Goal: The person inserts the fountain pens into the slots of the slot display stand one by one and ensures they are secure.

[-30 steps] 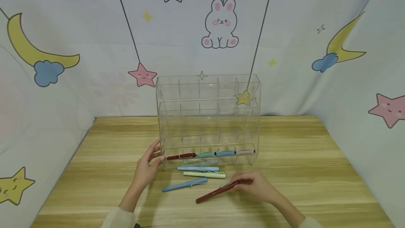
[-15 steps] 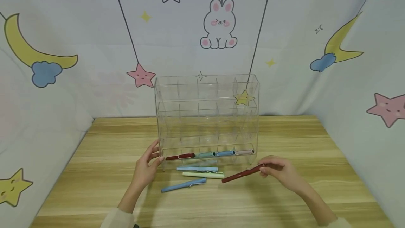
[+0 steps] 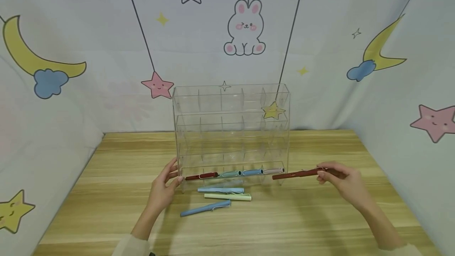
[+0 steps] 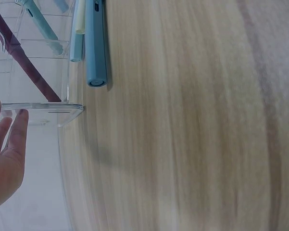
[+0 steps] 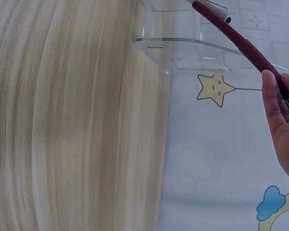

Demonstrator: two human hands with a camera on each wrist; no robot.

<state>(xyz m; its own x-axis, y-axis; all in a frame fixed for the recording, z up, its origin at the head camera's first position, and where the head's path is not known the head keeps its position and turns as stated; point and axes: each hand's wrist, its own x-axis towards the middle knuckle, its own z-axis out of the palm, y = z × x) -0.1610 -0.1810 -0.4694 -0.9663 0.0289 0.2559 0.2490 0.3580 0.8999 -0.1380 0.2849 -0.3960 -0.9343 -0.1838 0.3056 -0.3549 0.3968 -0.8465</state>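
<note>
My right hand (image 3: 343, 181) pinches a dark red pen (image 3: 295, 174) by its clip end, held above the table. The pen's other end points left, to the lower right corner of a clear multi-tier rack (image 3: 232, 129). In the right wrist view the red pen (image 5: 240, 43) passes in front of the rack's side panel. My left hand (image 3: 164, 187) holds the rack's lower left side, thumb at the front edge. On the lowest tier lie another dark red pen (image 3: 201, 176), a green pen (image 3: 229, 174), a blue pen (image 3: 252, 172) and a pinkish pen (image 3: 273, 171).
In front of the rack, a light blue pen (image 3: 221, 190), a pale green pen (image 3: 227, 197) and a blue pen (image 3: 205, 208) lie on the wooden table (image 3: 249, 232). A patterned white cloth (image 3: 199, 50) hangs behind and at both sides.
My right hand has lifted the dark red pen from the front of the table and carried it right and back, beside the rack. My left hand stays on the rack.
</note>
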